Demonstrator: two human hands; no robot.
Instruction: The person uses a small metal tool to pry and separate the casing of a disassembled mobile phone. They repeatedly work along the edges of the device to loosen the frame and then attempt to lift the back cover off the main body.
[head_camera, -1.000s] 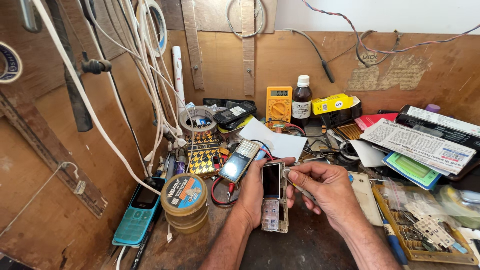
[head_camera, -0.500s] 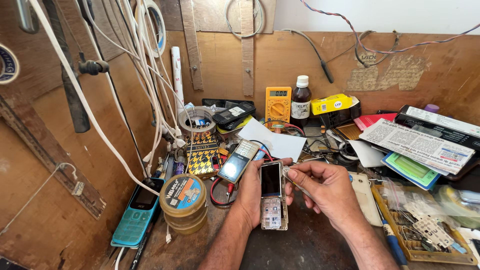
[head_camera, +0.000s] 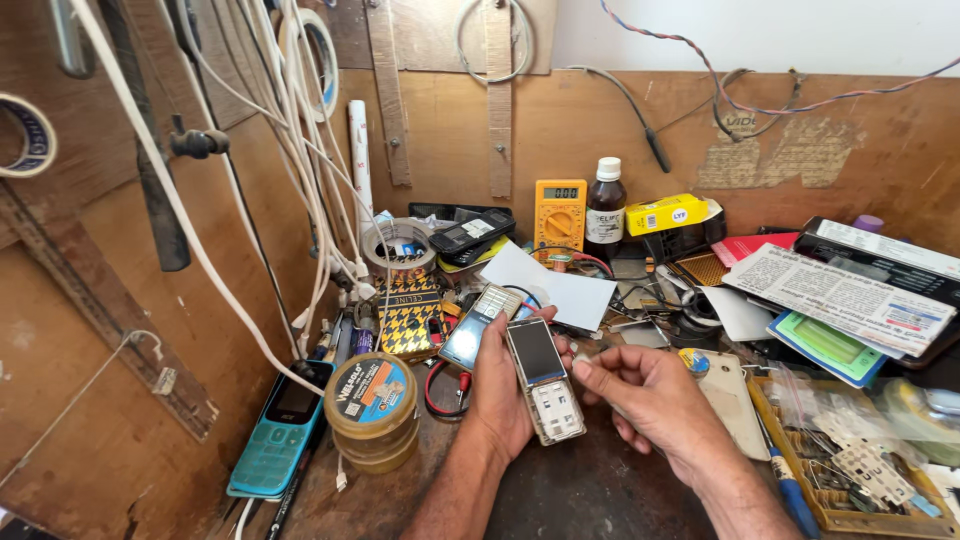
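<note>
- Phone (head_camera: 543, 380), a stripped keypad handset without its cover, sat upright in your left hand (head_camera: 505, 385), screen end pointing away from you and toward the back wall, bare key board nearest your wrist.
- Long axis ran almost straight from you to the wall, tipped slightly leftward at the top; the dark screen faced up at the camera.
- Your left hand grasped it from its left side and from beneath, thumb along the near edge, so the right long edge and the whole face stayed exposed.
- Your right hand (head_camera: 650, 395) lay just beside that open right edge, fingers curled and pinched together at the tips; I could not tell whether a small part or tool was between them.
- Of the two, your right hand was the free one and the nearer to the phone's exposed side; the left was fully taken up with holding.
- Room to the left was tight: a second phone (head_camera: 478, 325) with a grey screen leaned just beyond your left fingers, and a round tin (head_camera: 372, 408) stood near your left wrist.
- Further left a turquoise keypad phone (head_camera: 280, 432) lay flat against the wooden side panel.
- To the right, a shallow tray (head_camera: 812, 500) of small parts lay close to your right forearm, and a white cover plate (head_camera: 730, 395) lay under your knuckles.
- Bare bench (head_camera: 580, 490) between your forearms was the only open surface, directly below the phone.
</note>
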